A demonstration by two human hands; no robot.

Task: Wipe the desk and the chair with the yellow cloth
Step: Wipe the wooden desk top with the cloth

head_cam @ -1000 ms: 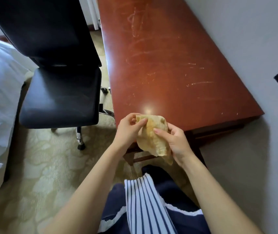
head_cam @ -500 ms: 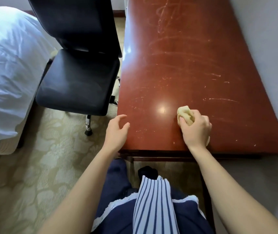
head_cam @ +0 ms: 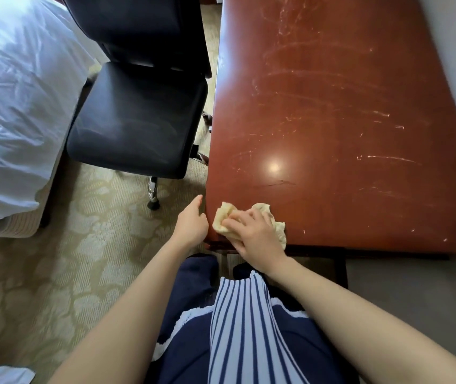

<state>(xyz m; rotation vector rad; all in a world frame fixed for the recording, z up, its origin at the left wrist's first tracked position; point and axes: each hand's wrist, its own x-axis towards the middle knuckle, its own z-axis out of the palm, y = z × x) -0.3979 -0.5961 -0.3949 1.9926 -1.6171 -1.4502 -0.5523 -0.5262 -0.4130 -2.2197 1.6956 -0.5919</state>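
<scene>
Yellow cloth (head_cam: 223, 214): crumpled, lower centre, on the glossy red-brown wooden counter (head_cam: 332, 120).
Right hand (head_cam: 254, 235): clenched over it.
Left hand (head_cam: 190, 223): relaxed, empty, just left of it.

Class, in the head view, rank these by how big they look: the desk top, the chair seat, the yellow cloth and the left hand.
1. desk top
2. chair seat
3. left hand and yellow cloth: these look alike. The right hand covers part of the cloth, so I leave them tied.
</scene>
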